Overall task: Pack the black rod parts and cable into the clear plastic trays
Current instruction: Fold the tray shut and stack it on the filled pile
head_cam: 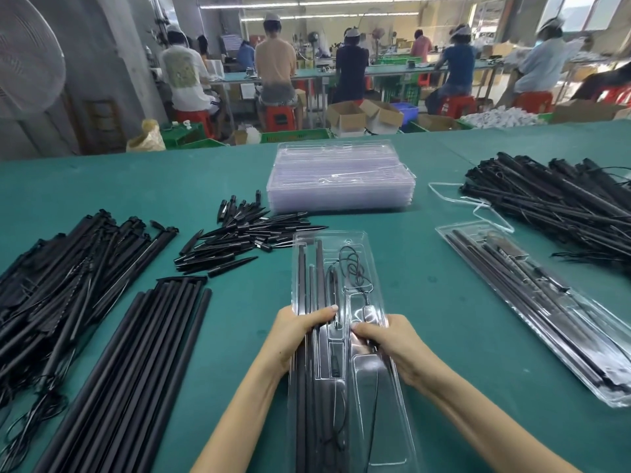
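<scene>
A long clear plastic tray is laid lengthwise on the green table, and every other place is given from it. Black rods are seated in the channels of its left half, a thin black cable is looped in the far right pocket, and a small black part on that cable is seen under the right hand.

The left hand is curled over the tray's left edge, with the thumb pressed across the rods, so the tray and rods are gripped together. The right hand is closed on the tray's right side, and the plastic and the cable part are pinched under its fingertips.

Just beyond the tray's far end, a stack of empty clear trays is kept. To the far left of the tray a heap of short pointed black spikes is spread. Directly left of the tray, a row of plain black tubes is laid side by side, and further left a large pile of black rods with cables is heaped. To the right of the tray, a filled tray is set at an angle, apart from it. Further right and beyond, another pile of rods is stacked, with a loose white string beside it.

Behind the table, seated workers are seen from the back at other benches
</scene>
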### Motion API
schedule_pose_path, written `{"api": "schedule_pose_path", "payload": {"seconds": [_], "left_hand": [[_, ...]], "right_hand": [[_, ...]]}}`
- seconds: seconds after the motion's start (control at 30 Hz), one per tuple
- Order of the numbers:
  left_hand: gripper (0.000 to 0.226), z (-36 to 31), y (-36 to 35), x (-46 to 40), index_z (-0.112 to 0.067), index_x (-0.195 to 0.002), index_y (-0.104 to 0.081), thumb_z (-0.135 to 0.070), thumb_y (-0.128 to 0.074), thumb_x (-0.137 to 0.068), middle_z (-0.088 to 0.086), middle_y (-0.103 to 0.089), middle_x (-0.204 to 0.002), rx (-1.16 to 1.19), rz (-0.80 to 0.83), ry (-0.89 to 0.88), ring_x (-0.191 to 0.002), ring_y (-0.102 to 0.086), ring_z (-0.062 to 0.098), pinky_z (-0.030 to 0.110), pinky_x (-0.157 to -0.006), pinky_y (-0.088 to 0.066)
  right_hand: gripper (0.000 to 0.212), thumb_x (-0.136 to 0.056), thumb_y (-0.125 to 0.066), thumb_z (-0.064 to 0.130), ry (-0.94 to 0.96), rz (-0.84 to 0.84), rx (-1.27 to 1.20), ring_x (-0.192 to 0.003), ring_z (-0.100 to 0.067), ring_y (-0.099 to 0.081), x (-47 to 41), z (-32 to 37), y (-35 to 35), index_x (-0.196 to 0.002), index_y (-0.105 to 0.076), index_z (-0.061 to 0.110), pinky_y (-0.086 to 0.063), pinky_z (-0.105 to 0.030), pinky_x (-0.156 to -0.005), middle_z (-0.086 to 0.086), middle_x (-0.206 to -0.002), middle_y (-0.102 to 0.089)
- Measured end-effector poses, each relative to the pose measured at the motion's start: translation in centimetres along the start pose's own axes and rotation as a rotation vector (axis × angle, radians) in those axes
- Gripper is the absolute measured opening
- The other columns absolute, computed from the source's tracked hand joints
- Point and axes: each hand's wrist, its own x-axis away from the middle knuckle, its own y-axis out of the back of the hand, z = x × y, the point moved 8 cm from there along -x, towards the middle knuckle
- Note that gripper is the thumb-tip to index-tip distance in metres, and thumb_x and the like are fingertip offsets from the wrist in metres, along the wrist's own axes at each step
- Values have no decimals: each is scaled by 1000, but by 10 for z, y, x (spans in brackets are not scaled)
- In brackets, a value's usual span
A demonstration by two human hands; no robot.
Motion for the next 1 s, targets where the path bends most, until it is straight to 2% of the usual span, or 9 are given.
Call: {"api": "schedule_pose_path", "payload": {"seconds": [0.13,0.33,0.43,0.57,0.63,0.73,0.83,0.9,1.0], "left_hand": [[22,-1,2,-1,-4,-86,-73,-23,-78,-76,2,-75,-75,-28,7,-12,-65,-69,6,11,-54,-47],[15,1,4,-1,-9,-70,-70,-19,-81,-73,7,-73,-68,51,-12,57,-60,-71,15,17,-49,-51],[38,2,4,-2,0,-93,-67,-24,-83,-69,11,-75,-79,5,-2,59,-69,-72,21,22,-56,-54],[37,2,4,-3,-1,-90,-68,-28,-83,-69,5,-74,-76,-78,-17,28,-64,-70,13,16,-52,-49],[34,2,4,-3,-4,-85,-69,-31,-83,-69,1,-72,-70,-114,-23,21,-61,-67,7,13,-52,-47],[22,3,3,-3,-10,-76,-70,-30,-81,-72,-5,-71,-65,-106,-4,25,-58,-66,3,10,-51,-45],[26,2,2,-2,-8,-81,-73,-31,-81,-72,-2,-72,-69,-109,1,11,-64,-67,6,14,-58,-47],[34,1,3,-2,-6,-88,-73,-34,-81,-71,2,-75,-79,-122,-9,3,-74,-70,10,18,-66,-49],[28,2,4,-1,-5,-88,-70,-26,-81,-72,7,-75,-81,-36,0,26,-73,-72,17,20,-59,-52]], "right_hand": [[38,-83,-65,13,67,-70,61,-53,-17,-28,1,1,-1,-53,-40,17,-22,-29,-50,-9,-58,-34],[34,-82,-73,20,-91,68,-17,-46,-5,-45,-4,-3,-2,-53,-56,16,-35,-12,-46,4,-51,-52],[42,-80,-74,12,-102,128,-13,-46,-4,-51,-3,-5,-1,-40,-61,16,-40,-12,-47,2,-51,-58],[10,-82,-69,1,-41,165,-25,-54,-14,-52,4,0,-1,-73,-66,2,-41,-19,-53,-8,-62,-58],[8,-83,-66,0,-9,159,-17,-59,-20,-49,7,2,-4,-86,-63,-7,-39,-23,-55,-16,-67,-57],[7,-82,-66,-4,-8,55,-87,-60,-23,-51,6,1,-2,-88,-62,-2,-44,-30,-63,-21,-73,-57],[12,-79,-67,-7,-13,-43,-141,-70,-29,-48,4,-3,-1,-86,-59,-3,-40,-40,-71,-22,-76,-53],[13,-78,-68,-6,-13,-63,-142,-70,-28,-47,3,-3,-1,-83,-57,0,-40,-38,-68,-20,-74,-50],[8,-80,-71,2,-95,-19,-175,-59,-21,-56,1,-8,-1,-78,-64,-3,-49,-26,-60,-16,-68,-59]]}}
